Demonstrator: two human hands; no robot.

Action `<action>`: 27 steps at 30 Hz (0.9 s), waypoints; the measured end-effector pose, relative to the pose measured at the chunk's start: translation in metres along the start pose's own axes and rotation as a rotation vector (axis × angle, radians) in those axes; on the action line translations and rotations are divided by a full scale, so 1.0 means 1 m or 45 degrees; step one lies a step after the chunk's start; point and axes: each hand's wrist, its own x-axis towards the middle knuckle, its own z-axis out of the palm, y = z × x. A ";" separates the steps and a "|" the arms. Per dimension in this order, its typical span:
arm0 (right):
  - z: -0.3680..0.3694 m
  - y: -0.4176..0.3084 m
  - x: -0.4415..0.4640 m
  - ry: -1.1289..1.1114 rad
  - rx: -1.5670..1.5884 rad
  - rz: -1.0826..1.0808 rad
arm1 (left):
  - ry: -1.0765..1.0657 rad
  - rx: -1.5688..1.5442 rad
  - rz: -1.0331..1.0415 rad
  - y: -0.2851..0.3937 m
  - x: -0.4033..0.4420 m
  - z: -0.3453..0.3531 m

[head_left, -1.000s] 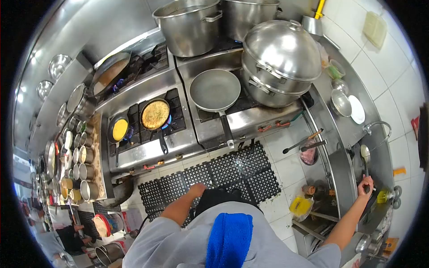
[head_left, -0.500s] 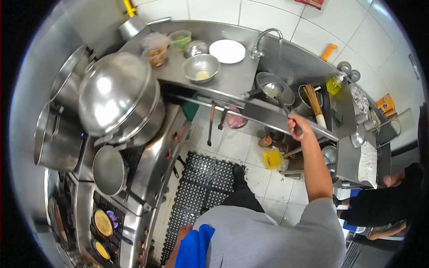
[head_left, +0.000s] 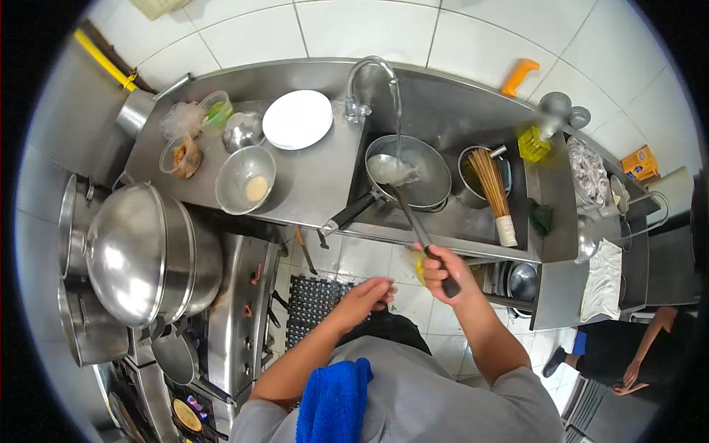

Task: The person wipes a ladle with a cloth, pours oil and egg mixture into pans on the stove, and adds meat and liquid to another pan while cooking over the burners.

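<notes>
My right hand (head_left: 447, 275) is wrapped round the dark handle of a metal ladle (head_left: 391, 170). The ladle's bowl is inside a pan (head_left: 425, 164) in the sink, under water running from the faucet (head_left: 357, 111). My left hand (head_left: 363, 301) hangs in front of the sink's edge, holding nothing, its fingers together and partly curled. The pan's black handle (head_left: 353, 213) points toward the front left. Right of the pan, a bundle of thin sticks (head_left: 489, 184) leans in a metal pot (head_left: 470, 193).
Left of the sink are a white plate (head_left: 298, 119), a metal bowl (head_left: 235, 193) and plastic tubs. A large domed steamer (head_left: 140, 255) stands on the stove at left. Another person (head_left: 628, 358) stands at the lower right. A black mat (head_left: 317, 303) lies on the floor.
The view has turned from the stove to the sink. The ladle is now under the running water in the pan, and my left hand has come up toward the sink.
</notes>
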 end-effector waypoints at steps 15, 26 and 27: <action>-0.070 -0.196 -0.051 1.935 -3.066 -0.948 | 0.055 -0.819 -0.368 0.057 0.052 0.011; -0.031 -0.208 0.101 0.843 -2.581 -1.480 | 0.050 -0.604 -0.430 0.068 -0.006 0.001; -0.033 -0.195 0.140 0.791 -2.622 -1.455 | 0.071 -0.614 -0.416 0.070 -0.009 0.004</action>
